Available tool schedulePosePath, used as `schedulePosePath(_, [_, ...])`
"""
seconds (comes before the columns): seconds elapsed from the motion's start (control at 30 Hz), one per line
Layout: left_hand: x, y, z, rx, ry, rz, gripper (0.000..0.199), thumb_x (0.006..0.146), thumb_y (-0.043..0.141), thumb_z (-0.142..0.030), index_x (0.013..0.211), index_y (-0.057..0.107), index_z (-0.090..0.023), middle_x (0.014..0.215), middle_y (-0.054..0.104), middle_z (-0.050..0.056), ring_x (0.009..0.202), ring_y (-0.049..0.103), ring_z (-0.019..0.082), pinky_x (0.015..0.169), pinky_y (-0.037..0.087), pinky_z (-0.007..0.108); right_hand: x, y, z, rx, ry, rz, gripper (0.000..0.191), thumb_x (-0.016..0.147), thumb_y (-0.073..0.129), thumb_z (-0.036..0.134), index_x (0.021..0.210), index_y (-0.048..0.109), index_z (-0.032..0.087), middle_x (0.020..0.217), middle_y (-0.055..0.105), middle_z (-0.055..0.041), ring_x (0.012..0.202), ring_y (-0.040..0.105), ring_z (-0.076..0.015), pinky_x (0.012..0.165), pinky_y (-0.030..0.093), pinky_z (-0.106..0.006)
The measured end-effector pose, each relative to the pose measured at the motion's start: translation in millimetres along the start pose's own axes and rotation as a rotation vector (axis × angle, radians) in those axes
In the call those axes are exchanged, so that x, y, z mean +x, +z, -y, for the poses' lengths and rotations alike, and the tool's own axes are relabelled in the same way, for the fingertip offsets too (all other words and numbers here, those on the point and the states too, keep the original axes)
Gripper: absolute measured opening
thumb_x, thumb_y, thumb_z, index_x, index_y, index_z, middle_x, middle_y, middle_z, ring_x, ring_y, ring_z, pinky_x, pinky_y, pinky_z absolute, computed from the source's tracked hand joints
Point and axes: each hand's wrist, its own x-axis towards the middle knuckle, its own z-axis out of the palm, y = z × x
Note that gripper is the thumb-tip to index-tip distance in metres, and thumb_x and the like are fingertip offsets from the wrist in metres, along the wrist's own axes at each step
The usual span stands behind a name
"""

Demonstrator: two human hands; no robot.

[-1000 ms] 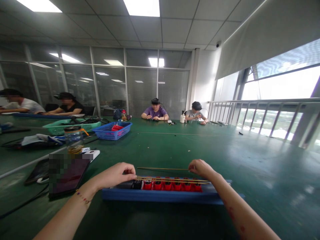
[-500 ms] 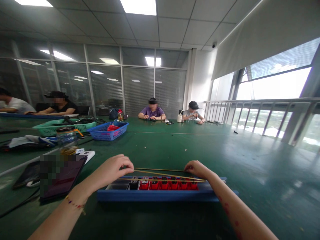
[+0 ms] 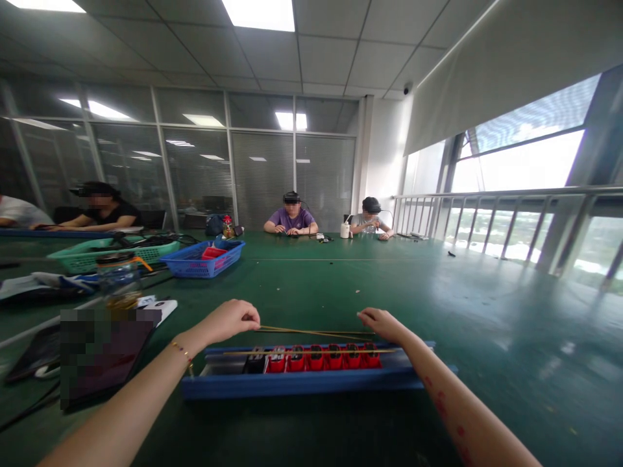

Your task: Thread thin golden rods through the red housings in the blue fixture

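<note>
with our left hand (image 3: 236, 316) we pinch one end of a thin stick (image 3: 302, 332) beyond the blue tray (image 3: 311, 384); our right hand's (image 3: 385, 324) grip we cannot tell. dipping could knock the nearer stick (image 3: 304, 352) off the red cups (image 3: 315, 362).

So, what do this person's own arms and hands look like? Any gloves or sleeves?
The left hand and right hand are bare: no gloves or cables show, and no sleeves in view. A thin bracelet with small coloured beads circles the left wrist. A few small marks dot the right forearm.
</note>
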Motion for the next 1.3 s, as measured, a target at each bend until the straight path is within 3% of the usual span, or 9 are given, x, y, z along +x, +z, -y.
schedulePosePath(0.13, [15,21.2,4,-0.002,-0.001,0.062,0.022,0.068,0.055,-0.042,0.069,0.066,-0.022,0.068,0.067,0.001,0.062,0.059,0.016,0.055,0.036,0.022,-2,-1,8,-0.031,-0.096,0.084,0.029,0.067,0.06,0.039,0.088,0.068,0.021,0.083,0.068,-0.0028,0.074,0.06,-0.0174,0.068,0.045,-0.024])
schedulePosePath(0.27, [27,35.8,7,0.018,-0.026,0.077,0.018,0.062,0.061,-0.04,0.064,0.065,-0.022,0.066,0.066,0.001,0.062,0.059,0.016,0.056,0.037,0.023,0,-1,11,-0.072,-0.14,0.115,0.021,0.067,0.058,0.025,0.084,0.07,0.021,0.079,0.069,-0.0024,0.071,0.061,-0.0161,0.066,0.045,-0.023])
schedulePosePath(0.4, [32,41.9,6,0.029,-0.036,0.082,0.017,0.063,0.06,-0.037,0.065,0.065,-0.021,0.07,0.067,0.002,0.065,0.059,0.016,0.057,0.037,0.023,1,-2,15,-0.119,-0.159,0.109,0.026,0.068,0.05,0.017,0.083,0.071,0.023,0.077,0.069,-0.0017,0.072,0.061,-0.0155,0.066,0.044,-0.022])
schedulePosePath(0.57, [20,22.6,-2,0.012,-0.013,0.083,0.028,0.072,0.049,-0.044,0.072,0.065,-0.021,0.07,0.066,0.001,0.063,0.058,0.015,0.056,0.036,0.022,2,-3,15,-0.158,-0.184,0.108,0.03,0.069,0.047,0.014,0.084,0.071,0.024,0.08,0.069,-0.0015,0.076,0.061,-0.0162,0.069,0.044,-0.023])
schedulePosePath(0.67, [-3,-1.3,-13,-0.022,0.002,0.106,0.032,0.075,0.045,-0.046,0.074,0.064,-0.021,0.067,0.065,-0.001,0.062,0.057,0.015,0.054,0.034,0.021,2,-3,15,-0.153,-0.215,0.121,0.032,0.07,0.046,0.013,0.088,0.07,0.024,0.081,0.069,-0.0013,0.077,0.06,-0.0159,0.071,0.043,-0.022])
schedulePosePath(0.8, [-39,-23.3,-28,-0.118,-0.012,0.232,0.031,0.073,0.047,-0.048,0.08,0.064,-0.023,0.069,0.064,-0.002,0.063,0.056,0.014,0.052,0.034,0.019,2,-3,15,-0.137,-0.242,0.135,0.033,0.07,0.047,0.012,0.09,0.07,0.025,0.082,0.069,-0.0012,0.076,0.06,-0.0152,0.071,0.044,-0.021])
schedulePosePath(0.93, [-57,-19.3,-34,-0.013,-0.007,0.134,0.021,0.071,0.052,-0.041,0.079,0.063,-0.025,0.074,0.063,-0.002,0.068,0.056,0.014,0.055,0.034,0.019,3,-2,15,-0.131,-0.24,0.132,0.032,0.07,0.047,0.012,0.089,0.07,0.024,0.081,0.069,-0.0016,0.076,0.061,-0.0153,0.071,0.044,-0.022])
schedulePosePath(1.1, [-54,-8.1,-40,0.011,0.033,0.085,0.016,0.074,0.049,-0.034,0.073,0.063,-0.024,0.071,0.063,-0.003,0.067,0.056,0.013,0.057,0.033,0.02,3,0,14,-0.12,-0.231,0.124,0.03,0.071,0.047,0.014,0.088,0.07,0.023,0.083,0.069,-0.0022,0.075,0.061,-0.0153,0.07,0.045,-0.022])
schedulePosePath(1.3, [-52,-26.0,-42,0.005,0.043,0.035,0.017,0.073,0.049,-0.032,0.073,0.064,-0.024,0.067,0.062,-0.004,0.06,0.054,0.012,0.054,0.032,0.02,4,1,13,-0.102,-0.215,0.126,0.029,0.068,0.048,0.014,0.086,0.07,0.021,0.081,0.07,-0.0027,0.073,0.062,-0.0154,0.069,0.046,-0.022])
